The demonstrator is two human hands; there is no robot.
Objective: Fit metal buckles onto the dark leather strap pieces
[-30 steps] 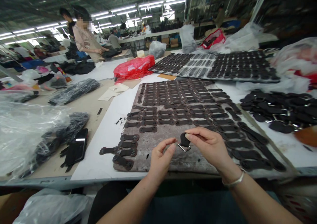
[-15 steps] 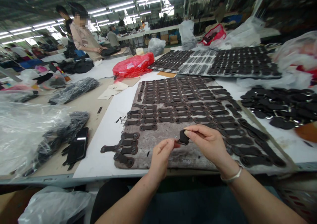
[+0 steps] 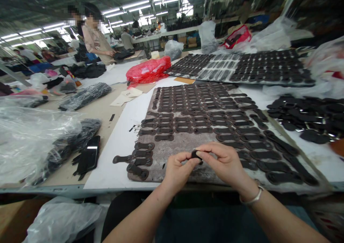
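My left hand and my right hand meet over the near edge of a grey-brown board. Both pinch one small folded dark leather tab between thumbs and fingertips; most of it is hidden by the fingers. The board carries rows of flat dark leather tabs laid side by side. A few loose tabs lie at the board's near left corner. A bracelet circles my right wrist.
A heap of finished tabs with metal rings lies at right. A second board of tabs sits farther back, beside a red bag. A phone and clear plastic bags lie at left. People stand at far tables.
My hands have closed together on the tab. The metal ring that hung below it a second ago is no longer visible, and the tab is now mostly covered by fingers.
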